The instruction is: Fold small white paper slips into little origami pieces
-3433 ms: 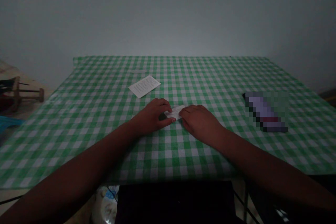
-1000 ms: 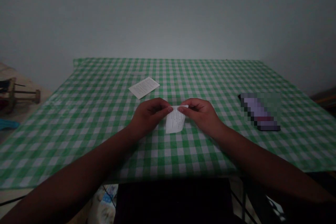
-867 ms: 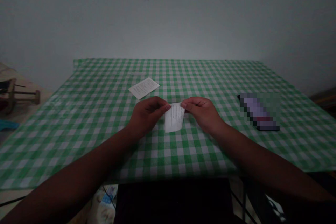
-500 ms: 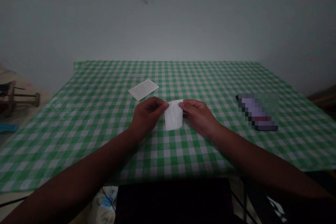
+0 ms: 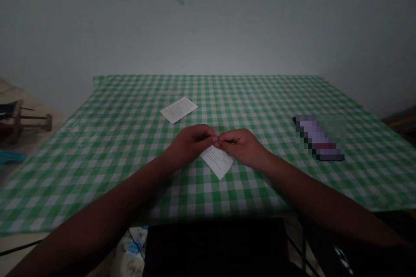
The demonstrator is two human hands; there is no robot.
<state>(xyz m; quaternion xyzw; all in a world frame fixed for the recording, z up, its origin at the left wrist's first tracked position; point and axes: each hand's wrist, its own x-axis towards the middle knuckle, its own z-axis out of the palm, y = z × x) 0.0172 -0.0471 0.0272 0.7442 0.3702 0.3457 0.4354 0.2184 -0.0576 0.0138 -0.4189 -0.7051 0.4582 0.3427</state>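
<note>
A small white printed paper slip (image 5: 217, 162) hangs from both my hands just above the green checked tablecloth (image 5: 97, 147), tilted with one corner pointing down toward me. My left hand (image 5: 190, 145) pinches its top edge from the left with fingers closed. From the right, my right hand (image 5: 242, 147) pinches the same edge, its fingertips meeting those of the left.
A second white printed paper (image 5: 178, 109) lies flat on the cloth behind my left hand. A blurred dark oblong object (image 5: 318, 138) rests on the right side of the table. A wooden frame (image 5: 19, 121) stands on the floor at far left. Something dark sits below the table's near edge.
The slip was lifted off the cloth and opened out between both hands. Since half a second ago my fingertips came together and the slip turned so a corner points down.
</note>
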